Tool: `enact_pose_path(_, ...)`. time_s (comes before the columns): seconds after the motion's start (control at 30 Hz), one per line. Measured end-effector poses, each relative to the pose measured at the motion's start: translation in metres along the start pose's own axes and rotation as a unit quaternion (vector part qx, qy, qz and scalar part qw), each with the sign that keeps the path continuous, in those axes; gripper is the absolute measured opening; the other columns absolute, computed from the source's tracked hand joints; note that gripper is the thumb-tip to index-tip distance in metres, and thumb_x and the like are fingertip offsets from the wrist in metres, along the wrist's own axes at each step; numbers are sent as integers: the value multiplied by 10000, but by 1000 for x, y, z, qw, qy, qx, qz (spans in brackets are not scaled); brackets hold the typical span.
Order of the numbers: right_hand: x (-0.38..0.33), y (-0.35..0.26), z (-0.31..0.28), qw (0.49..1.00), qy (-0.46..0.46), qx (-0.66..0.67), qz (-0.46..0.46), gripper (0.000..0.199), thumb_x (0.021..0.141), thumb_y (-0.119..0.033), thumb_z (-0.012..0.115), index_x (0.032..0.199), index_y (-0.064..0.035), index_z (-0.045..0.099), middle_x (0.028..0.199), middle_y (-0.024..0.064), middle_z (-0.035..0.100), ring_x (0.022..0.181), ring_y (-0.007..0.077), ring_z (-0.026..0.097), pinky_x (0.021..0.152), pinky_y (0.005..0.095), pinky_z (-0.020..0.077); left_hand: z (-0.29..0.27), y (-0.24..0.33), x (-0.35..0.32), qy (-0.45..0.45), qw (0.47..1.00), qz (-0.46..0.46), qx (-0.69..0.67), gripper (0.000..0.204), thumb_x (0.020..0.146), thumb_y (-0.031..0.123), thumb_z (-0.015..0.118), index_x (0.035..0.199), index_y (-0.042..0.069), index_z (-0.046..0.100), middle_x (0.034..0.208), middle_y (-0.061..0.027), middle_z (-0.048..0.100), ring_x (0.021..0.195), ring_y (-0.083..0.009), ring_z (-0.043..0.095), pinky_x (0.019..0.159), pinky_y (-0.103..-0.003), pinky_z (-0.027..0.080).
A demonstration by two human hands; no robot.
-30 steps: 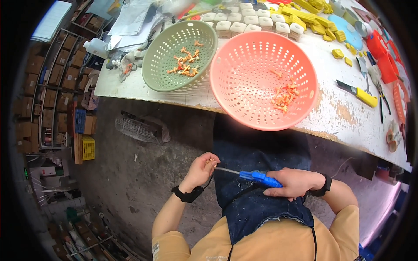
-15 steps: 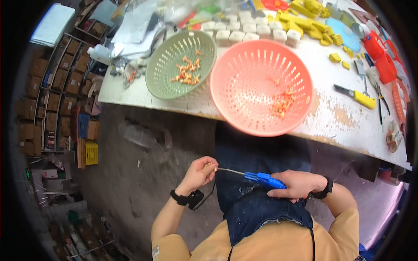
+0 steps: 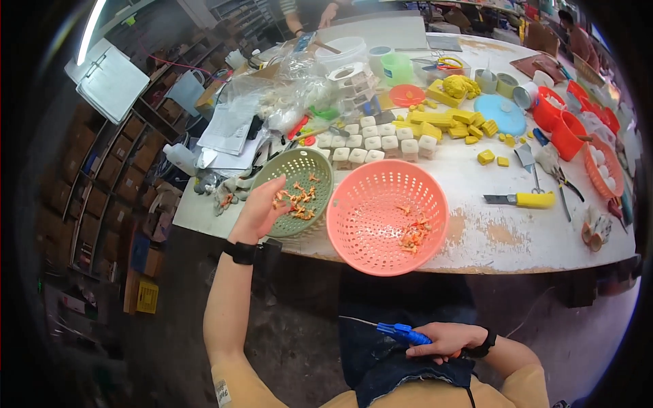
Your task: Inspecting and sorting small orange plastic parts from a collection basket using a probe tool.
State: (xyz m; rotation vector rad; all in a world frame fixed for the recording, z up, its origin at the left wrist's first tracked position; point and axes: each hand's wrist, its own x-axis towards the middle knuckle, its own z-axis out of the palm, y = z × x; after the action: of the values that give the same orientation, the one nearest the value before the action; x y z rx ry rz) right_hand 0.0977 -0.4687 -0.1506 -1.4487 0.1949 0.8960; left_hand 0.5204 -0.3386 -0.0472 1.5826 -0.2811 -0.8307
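My left hand (image 3: 260,207) reaches over the green colander (image 3: 299,160), its fingers apart beside several small orange pieces (image 3: 304,202) lying in it. The wrist wears a black band. In my right hand (image 3: 452,341), low in front of the dark apron, is a blue-handled tool (image 3: 406,333) with a thin metal rod. The rod points left, its tip touching nothing. To the right of the green colander stands a pink colander (image 3: 347,234), holding more small orange pieces (image 3: 415,234) at its lower right side.
Behind the colanders are rows of whitish blocks (image 3: 373,143) and yellow blocks (image 3: 435,121). On the right lie a yellow-handled cutter knife (image 3: 534,200), pliers (image 3: 562,178) and red containers (image 3: 566,136). Papers (image 3: 231,129) lie at left. Another person's hand (image 3: 329,13) shows at the far edge.
My left hand has left the tip of the rod and moved up and forward to the green colander. My right hand still holds the tool. The view has tilted up toward the table.
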Motion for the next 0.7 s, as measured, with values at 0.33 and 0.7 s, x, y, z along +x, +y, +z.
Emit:
enact_pose_path(0.33,-10,4,-10,999,29,9,12,424,959,-505,572,974,-82,558,556,30,567,419,105,545,362,243,401,143,4,-43,-234,836,138,476,596,870,213,722,1385,21,492,1269,-207,595,1165,-277,582,950,-378,495)
enact_pose_path(0.7,-10,20,-4,999,39,33,-3,415,964,-489,573,956,-76,542,560,34,568,409,105,537,359,246,402,215,-63,-22,-308,637,201,678,550,738,161,767,1226,29,551,1144,-261,547,979,-434,613,872,-467,512)
